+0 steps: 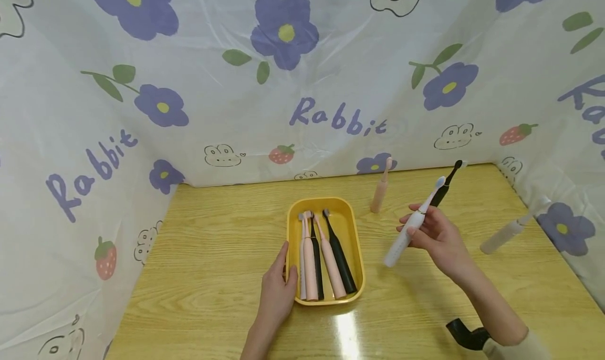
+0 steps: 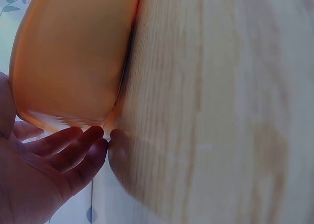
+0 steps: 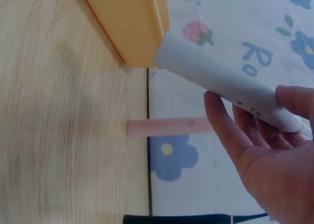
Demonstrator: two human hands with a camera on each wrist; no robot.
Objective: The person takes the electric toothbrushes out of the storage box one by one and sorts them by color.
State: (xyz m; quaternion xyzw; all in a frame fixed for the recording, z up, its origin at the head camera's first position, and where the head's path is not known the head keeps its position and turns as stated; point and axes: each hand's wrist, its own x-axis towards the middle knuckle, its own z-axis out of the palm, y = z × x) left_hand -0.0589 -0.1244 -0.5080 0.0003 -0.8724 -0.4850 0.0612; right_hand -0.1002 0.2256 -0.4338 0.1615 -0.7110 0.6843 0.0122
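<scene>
One cylindrical handheld toothbrush [image 1: 404,239], seemingly plastic

I see the left hand [image 1: 279,289] touching a yellow tray [image 1: 345,228] on its left, five toothbrushes [image 1: 333,268] inside; to its right, the right hand [image 1: 441,239] holds a white toothbrush [image 1: 407,235], a pink brush [image 1: 379,194] standing farther off.

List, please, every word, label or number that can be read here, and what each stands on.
"Rabbit": the back of the patterned cloth.
"Rabbit": the cloth's left side.
"Ra": the cloth's right side, then cut off by the picture's edge.
Too small or faint to read: marks on the white toothbrush in the right hand and on the upright pink toothbrush.
</scene>
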